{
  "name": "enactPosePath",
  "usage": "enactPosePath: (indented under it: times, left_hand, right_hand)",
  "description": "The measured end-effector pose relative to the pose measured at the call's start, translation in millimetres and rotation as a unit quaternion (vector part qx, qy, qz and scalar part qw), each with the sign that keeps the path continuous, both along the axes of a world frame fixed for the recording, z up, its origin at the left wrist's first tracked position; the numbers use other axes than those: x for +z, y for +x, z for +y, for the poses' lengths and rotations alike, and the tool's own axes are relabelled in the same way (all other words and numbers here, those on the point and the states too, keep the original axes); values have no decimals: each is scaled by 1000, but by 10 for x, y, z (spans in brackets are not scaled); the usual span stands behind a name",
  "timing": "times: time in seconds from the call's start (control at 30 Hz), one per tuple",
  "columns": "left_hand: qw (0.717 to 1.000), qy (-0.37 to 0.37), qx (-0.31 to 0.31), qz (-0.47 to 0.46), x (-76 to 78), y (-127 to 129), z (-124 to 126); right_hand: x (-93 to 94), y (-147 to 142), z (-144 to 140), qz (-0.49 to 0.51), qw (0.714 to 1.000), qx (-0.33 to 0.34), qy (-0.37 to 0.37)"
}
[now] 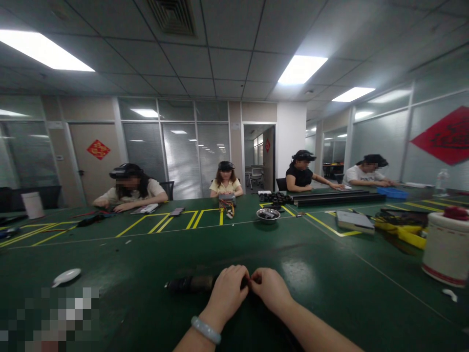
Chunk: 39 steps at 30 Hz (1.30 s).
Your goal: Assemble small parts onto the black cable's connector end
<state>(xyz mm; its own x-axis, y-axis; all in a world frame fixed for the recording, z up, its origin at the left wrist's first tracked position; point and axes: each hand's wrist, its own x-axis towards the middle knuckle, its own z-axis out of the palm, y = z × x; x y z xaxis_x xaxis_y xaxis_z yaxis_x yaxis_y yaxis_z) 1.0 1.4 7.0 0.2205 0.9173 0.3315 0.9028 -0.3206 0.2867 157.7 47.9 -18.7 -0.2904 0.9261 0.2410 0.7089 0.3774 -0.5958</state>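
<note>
black cylindrical object (pixel 188 284); just beside the left fingers (pixel 239 272)

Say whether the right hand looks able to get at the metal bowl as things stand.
Probably yes, with a forward stretch: only green tabletop shows between the right hand and the metal bowl.

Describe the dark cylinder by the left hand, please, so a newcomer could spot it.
Over the green tabletop, find the left hand, with a pale bangle at its wrist. The dark cylinder lies to that hand's left, its right end hidden. Unlike the white spoon-like piece farther left, it is dark, with a brownish band.
</note>
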Motion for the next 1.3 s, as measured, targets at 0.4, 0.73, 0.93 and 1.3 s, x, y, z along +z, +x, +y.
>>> enactPosePath:
  times: [0.4,0.73,0.93,1.3]
  left_hand:
    - [1000,4,-19,11,3,-11,-4]
    - [1000,0,-17,8,8,-14,-2]
    - [1000,0,-14,5,-27,-14,25]
    - [1000,21,-21,5,-67,-26,38]
  right_hand:
    - [-25,36,30,40,999,37,-7]
    - [-54,42,64,54,997,42,-24]
    - [-25,101,54,59,995,72,-42]
    - [-40,143,81,73,992,69,-77]
